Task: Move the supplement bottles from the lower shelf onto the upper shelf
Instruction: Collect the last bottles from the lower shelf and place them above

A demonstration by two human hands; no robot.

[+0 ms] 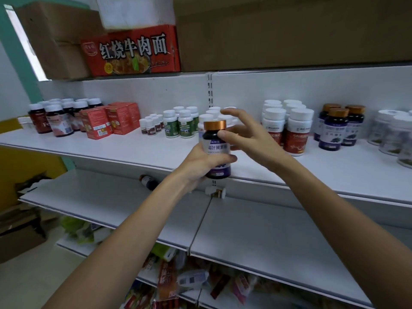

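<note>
On the upper shelf, from the left end, stand dark red bottles with white caps, then red boxes, a cluster of small white bottles and green-label bottles. Above them, on the top board, sits a red noodle carton beside brown cartons.

On the lower shelf, against its back edge, one dark bottle lies on its side, partly hidden behind the left forearm.

The left hand grips a purple bottle with a copper cap, fingers wrapped round its lower half from the left. The bottle is upright in the air at the front edge of the upper shelf, near the middle post, its base level with that edge. More white-capped bottles stand just behind it on the upper shelf.

The right hand is spread wide beside the held bottle: the thumb tip touches its shoulder just under the cap, and the other fingers are stretched above and behind the cap without closing on it.

Further right on the upper shelf stand red-label bottles, then three purple copper-capped bottles matching the held one, and pale bottles at the right end.
</note>
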